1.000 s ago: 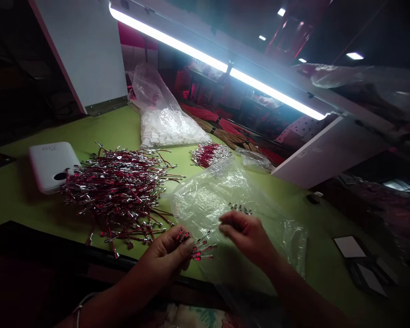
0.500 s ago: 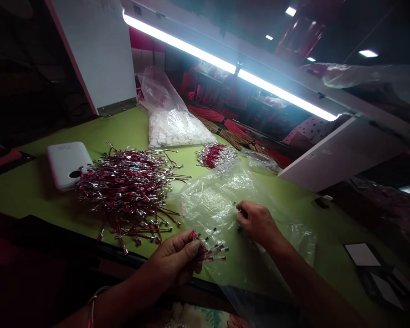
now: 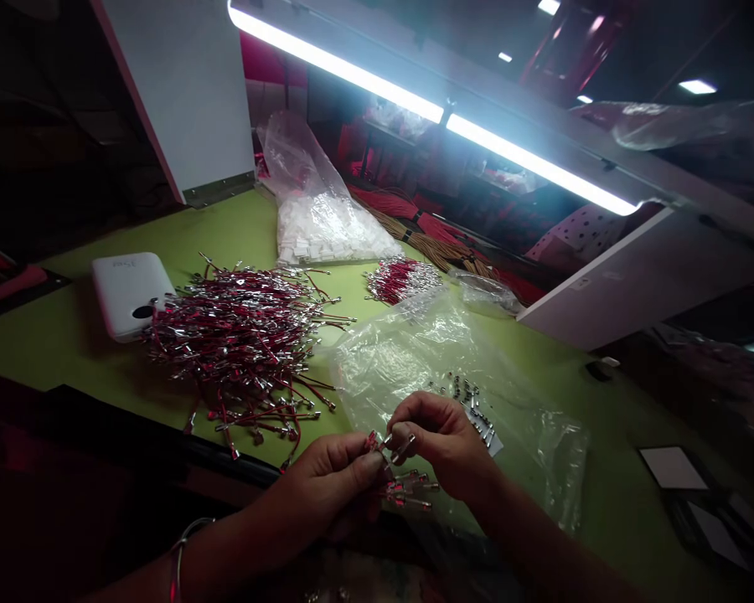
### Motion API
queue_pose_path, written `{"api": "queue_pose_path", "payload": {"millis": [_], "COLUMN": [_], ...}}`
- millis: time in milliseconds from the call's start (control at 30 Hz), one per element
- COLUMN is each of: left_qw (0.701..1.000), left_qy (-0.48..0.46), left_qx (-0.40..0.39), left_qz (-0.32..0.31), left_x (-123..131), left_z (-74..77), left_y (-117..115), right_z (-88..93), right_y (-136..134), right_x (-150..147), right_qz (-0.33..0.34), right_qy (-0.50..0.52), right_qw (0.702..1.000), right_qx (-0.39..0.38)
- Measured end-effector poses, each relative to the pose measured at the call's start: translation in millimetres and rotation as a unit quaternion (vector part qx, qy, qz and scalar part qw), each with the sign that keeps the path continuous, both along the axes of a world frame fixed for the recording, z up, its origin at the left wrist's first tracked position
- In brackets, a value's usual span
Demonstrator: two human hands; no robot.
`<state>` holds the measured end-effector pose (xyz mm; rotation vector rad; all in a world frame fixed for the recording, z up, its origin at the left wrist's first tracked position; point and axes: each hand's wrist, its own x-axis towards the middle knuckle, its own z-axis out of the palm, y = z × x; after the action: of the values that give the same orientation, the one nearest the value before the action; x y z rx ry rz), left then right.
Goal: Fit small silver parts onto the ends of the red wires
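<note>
My left hand [image 3: 345, 473] is closed on a small bunch of short red wires [image 3: 408, 490] with silver terminals, whose ends stick out to the right. Against the tips of this bunch my right hand [image 3: 443, 440] pinches, thumb and forefinger together; the small piece between them is too small to make out. Under both hands spreads a clear plastic bag [image 3: 389, 360]. Several tiny metal parts [image 3: 468, 394] lie on it just beyond my right hand, some over a small white slip [image 3: 493, 441]. Left of my hands is a large heap of red wires [image 3: 239, 327] with metal ends.
A white power-bank-like box [image 3: 131, 293] touches the heap. Farther back stand a bag of white connectors [image 3: 333, 230] and a smaller wire pile [image 3: 402, 279]. Long wire bundles [image 3: 443, 243] run behind. A lit tube lamp [image 3: 345, 67] spans overhead; white panels [image 3: 594, 280] flank the green table [image 3: 31, 335].
My right hand has come left and toward me from over the plastic bag to the wires in my left hand. The tiny metal parts it covered now show. My left hand keeps its hold.
</note>
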<state>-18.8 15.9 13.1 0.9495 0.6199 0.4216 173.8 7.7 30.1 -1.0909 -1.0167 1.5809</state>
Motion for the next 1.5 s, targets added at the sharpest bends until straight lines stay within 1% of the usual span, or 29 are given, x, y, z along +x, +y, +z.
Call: {"api": "queue_pose_path", "payload": {"millis": [167,267,333,400,467,533,600,633,700,733,767,800,833,867,900,933,967,1000,1067,1167,1267,1333,1400,1467,1500], "left_qw": [1.000,0.999,0.999,0.999,0.999,0.999,0.999,0.999,0.997,0.993,0.989,0.984,0.980,0.978,0.979,0.981,0.984,0.987,0.990,0.992,0.994,0.995,0.994,0.993,0.993], "left_qy": [-0.010,-0.031,-0.045,-0.051,-0.049,-0.052,-0.043,-0.027,0.013,0.027,0.034,0.034,0.033,0.034,0.039,0.042,0.042,0.037,0.025,0.020,0.021,0.022,0.020,0.023,0.026], "left_qx": [-0.003,-0.005,-0.007,0.000,0.013,0.016,-0.002,-0.014,-0.032,-0.034,-0.032,-0.031,-0.033,-0.038,-0.044,-0.050,-0.054,-0.056,-0.054,-0.049,-0.045,-0.044,-0.046,-0.052,-0.058], "left_qz": [-0.008,-0.007,0.002,0.016,0.018,0.007,0.010,0.023,0.075,0.110,0.144,0.173,0.193,0.201,0.197,0.184,0.165,0.149,0.128,0.119,0.099,0.092,0.095,0.099,0.100], "left_x": [0,0,1,1,1,1,2,4,7,8,9,10,11,11,11,11,10,10,10,9,8,7,8,8,8], "left_z": [-2.5,-2.9,-2.5,-2.1,-2.2,-3.2,-5.2,-6.3,-8.3,-8.9,-9.1,-9.0,-8.6,-8.1,-7.5,-7.1,-6.7,-6.5,-6.5,-8.5,-13.7,-16.8,-17.5,-15.5,-13.9], "left_y": [-2,-3,-5,-7,-10,-11,-11,-10,-7,-4,-2,0,2,3,4,4,4,4,5,5,6,6,5,5,5], "right_z": [4.4,8.9,13.0,16.7,18.5,17.3,13.5,11.2,6.8,5.2,4.2,3.7,3.5,3.6,3.6,3.4,2.6,1.5,-1.9,-5.9,-4.9,-3.1,-2.9,-5.1,-6.7], "right_y": [-5,-10,-14,-18,-22,-26,-29,-29,-26,-23,-19,-14,-8,-1,7,14,22,29,40,50,52,53,55,59,61], "right_x": [-1,-1,-1,-1,-2,-4,-6,-5,0,5,12,20,30,40,49,58,65,69,72,69,66,67,69,72,73], "right_qz": [-0.009,-0.006,-0.006,0.000,0.010,0.014,0.005,-0.001,0.009,0.023,0.037,0.044,0.042,0.024,0.005,-0.010,-0.008,0.001,0.034,0.071,0.080,0.077,0.077,0.079,0.077], "right_qy": [-0.057,-0.141,-0.224,-0.298,-0.336,-0.341,-0.326,-0.312,-0.278,-0.269,-0.281,-0.330,-0.403,-0.502,-0.612,-0.664,-0.698,-0.723,-0.752,-0.791,-0.812,-0.820,-0.822,-0.816,-0.809], "right_qw": [0.998,0.989,0.968,0.938,0.918,0.917,0.926,0.934,0.952,0.956,0.954,0.938,0.908,0.855,0.775,0.730,0.697,0.672,0.640,0.588,0.556,0.545,0.543,0.553,0.563], "right_qx": [0.014,0.055,0.117,0.178,0.209,0.209,0.189,0.173,0.131,0.111,0.099,0.100,0.110,0.132,0.154,0.159,0.162,0.162,0.158,0.153,0.155,0.159,0.157,0.152,0.152]}}
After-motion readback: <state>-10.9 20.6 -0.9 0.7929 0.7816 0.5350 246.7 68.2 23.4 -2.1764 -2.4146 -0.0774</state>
